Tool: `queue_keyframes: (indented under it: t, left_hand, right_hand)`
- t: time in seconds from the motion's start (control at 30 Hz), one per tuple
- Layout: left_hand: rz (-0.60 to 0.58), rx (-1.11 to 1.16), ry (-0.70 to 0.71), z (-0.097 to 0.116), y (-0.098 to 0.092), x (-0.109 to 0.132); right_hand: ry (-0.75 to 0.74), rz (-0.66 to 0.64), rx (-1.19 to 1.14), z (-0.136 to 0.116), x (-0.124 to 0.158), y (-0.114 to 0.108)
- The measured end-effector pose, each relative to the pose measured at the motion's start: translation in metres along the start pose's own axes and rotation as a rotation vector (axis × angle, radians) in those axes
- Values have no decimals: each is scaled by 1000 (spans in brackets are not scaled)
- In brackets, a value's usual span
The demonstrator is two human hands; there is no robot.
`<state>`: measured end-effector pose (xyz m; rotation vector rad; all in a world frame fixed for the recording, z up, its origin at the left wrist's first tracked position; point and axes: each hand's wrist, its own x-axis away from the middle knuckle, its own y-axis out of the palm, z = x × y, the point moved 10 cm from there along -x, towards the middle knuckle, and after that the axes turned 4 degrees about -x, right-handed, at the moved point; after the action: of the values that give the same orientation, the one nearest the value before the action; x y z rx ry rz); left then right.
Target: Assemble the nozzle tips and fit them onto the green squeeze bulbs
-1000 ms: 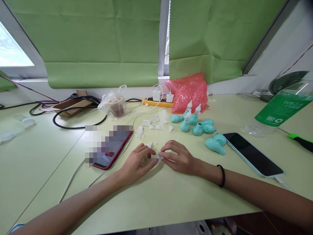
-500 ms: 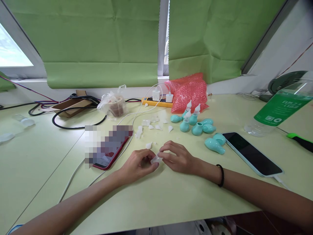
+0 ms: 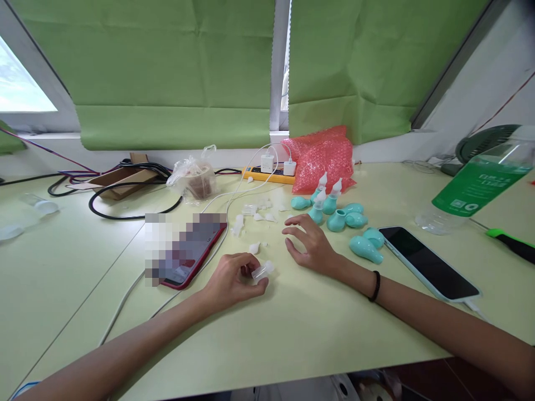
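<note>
My left hand (image 3: 232,281) rests low over the table, thumb and fingers closed on a small clear plastic tube (image 3: 262,271) with a cloudy white end. To its right, my right hand (image 3: 313,248) is lifted with its fingers curved and apart, holding nothing that I can see. Just ahead of the hands lie several translucent white tips (image 3: 254,248) and clear tube pieces (image 3: 238,225). Beyond the right hand are several teal rubber bulbs (image 3: 336,220); some stand upright with clear pointed tips (image 3: 335,187) fitted, and others lie on their sides.
A red-cased phone (image 3: 196,256) lies left, beside white cables. Another phone (image 3: 430,263) is charging at right, near a tilted-looking green-labelled bottle (image 3: 476,186). Behind are a pink bubble-wrap bag (image 3: 324,161), a yellow power strip (image 3: 276,177), a plastic-wrapped roll (image 3: 198,181) and a cardboard box (image 3: 121,184).
My right hand has let go of the clear tube and moved up and to the right, its fingers opening. My left hand still holds the tube, which is now more exposed.
</note>
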<state>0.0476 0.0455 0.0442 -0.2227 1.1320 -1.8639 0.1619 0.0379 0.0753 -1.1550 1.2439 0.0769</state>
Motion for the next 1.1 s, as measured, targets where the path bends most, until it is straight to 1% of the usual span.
queue_keyframes:
  t: [0.1, 0.2, 0.23, 0.3, 0.37, 0.43, 0.53, 0.67, 0.73, 0.77, 0.83, 0.93, 1.03, 1.1]
  left_hand:
    - [12, -1, 1, 0, -1, 0]
    - [17, -3, -2, 0, -3, 0]
    - [16, -2, -3, 0, -3, 1]
    - [18, 5, -4, 0, -3, 1]
    - [33, 23, 0, 0, -4, 1]
    - [59, 43, 2, -1, -6, 2]
    - [90, 52, -4, -3, -9, 2]
    - [92, 22, 18, -2, -10, 2]
    - [87, 0, 39, -1, -9, 2]
    - [85, -11, 47, -1, -8, 2]
    - [81, -27, 61, 0, -7, 2]
    - [71, -33, 83, 1, -5, 3]
    - [92, -35, 88, 3, -7, 3]
    - [132, -27, 70, 3, -12, 3]
  right_hand:
    - [-14, -11, 40, 6, 0, 0]
    - [-57, -49, 85, 4, -3, 0]
    - [-84, -88, 112, 2, -5, 0]
    - [-134, -209, 180, -2, -9, 3]
    - [-121, -347, 243, 1, -14, 3]
    - [-14, -455, 292, 14, -19, -6]
    - [211, -556, 417, 43, -23, -31]
    - [517, -599, 617, 86, -15, -68]
    - [624, -607, 651, 103, -8, -77]
    - [662, -617, 644, 110, -3, -78]
    - [708, -664, 589, 121, 7, -70]
    - [713, -723, 493, 126, 16, -57]
    - [678, -705, 449, 121, 12, -56]
    - [641, -667, 347, 109, 5, -55]
